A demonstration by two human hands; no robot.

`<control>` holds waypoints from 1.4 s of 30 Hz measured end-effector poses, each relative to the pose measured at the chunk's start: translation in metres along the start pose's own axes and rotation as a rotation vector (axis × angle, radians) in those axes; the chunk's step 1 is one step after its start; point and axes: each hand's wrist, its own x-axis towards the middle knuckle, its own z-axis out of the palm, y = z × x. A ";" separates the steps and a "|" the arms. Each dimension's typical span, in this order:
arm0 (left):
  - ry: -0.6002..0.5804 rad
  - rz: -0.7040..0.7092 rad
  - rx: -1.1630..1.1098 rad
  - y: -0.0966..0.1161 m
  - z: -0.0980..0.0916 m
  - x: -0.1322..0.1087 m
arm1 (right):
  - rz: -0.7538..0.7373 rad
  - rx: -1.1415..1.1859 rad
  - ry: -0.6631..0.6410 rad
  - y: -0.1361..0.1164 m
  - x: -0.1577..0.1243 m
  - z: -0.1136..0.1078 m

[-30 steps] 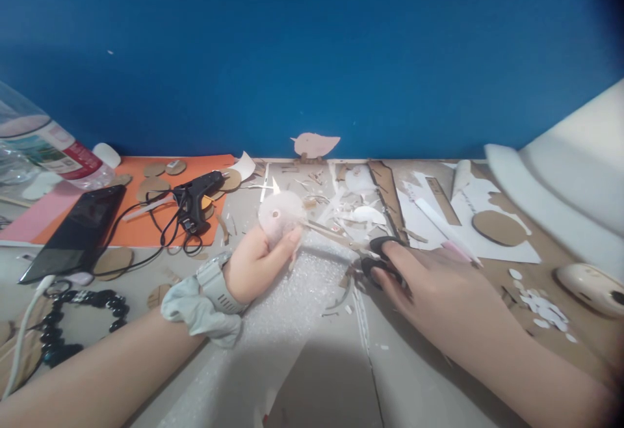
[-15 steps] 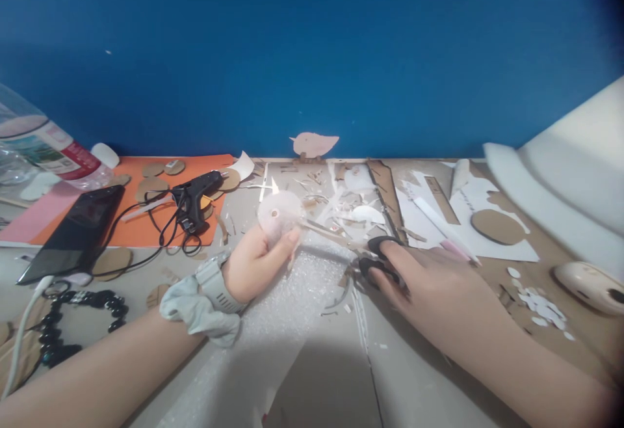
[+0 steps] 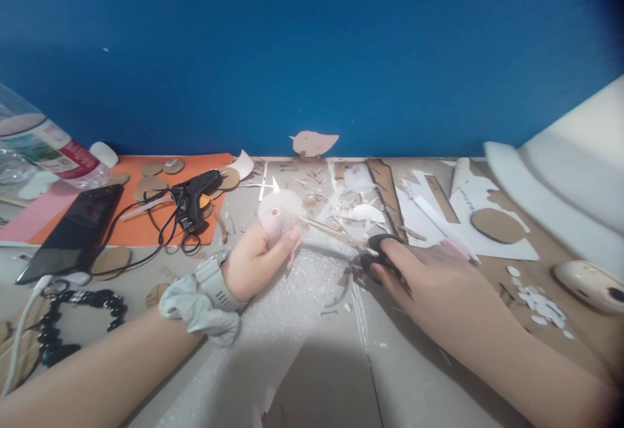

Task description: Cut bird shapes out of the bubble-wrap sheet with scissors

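My left hand pinches a pale pink round foam disc and holds it up above a sheet of white foam wrap. A watch and a grey scrunchie sit on that wrist. My right hand grips black-handled scissors, fingers through the loops. The blades reach left to the disc's right edge.
A black glue gun with its cord lies on orange paper. A dark phone, a plastic bottle and black beads are at left. Paper scraps, cardboard circles and white foam sheets fill the right. A pink bird cut-out leans on the blue wall.
The scissor handles have drawn closer together and my right hand has edged slightly left and up. My left hand and the disc have hardly moved.
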 end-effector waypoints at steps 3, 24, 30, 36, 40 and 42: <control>-0.013 0.005 -0.001 0.001 -0.001 0.001 | -0.018 0.000 0.005 0.001 -0.001 -0.001; 0.023 -0.009 0.007 0.003 -0.001 0.001 | -0.001 -0.049 0.064 0.007 -0.001 -0.001; 0.005 -0.031 0.024 0.002 -0.002 0.001 | 0.036 0.084 -0.029 0.007 0.003 -0.007; -0.005 -0.042 0.022 -0.001 -0.002 0.001 | 0.121 0.341 -0.215 0.008 0.004 -0.011; 0.019 -0.046 0.021 -0.004 -0.002 0.001 | 0.125 0.319 -0.181 0.007 0.003 -0.011; 0.033 -0.050 0.021 -0.003 -0.002 0.001 | 0.124 0.242 -0.114 0.006 0.002 -0.009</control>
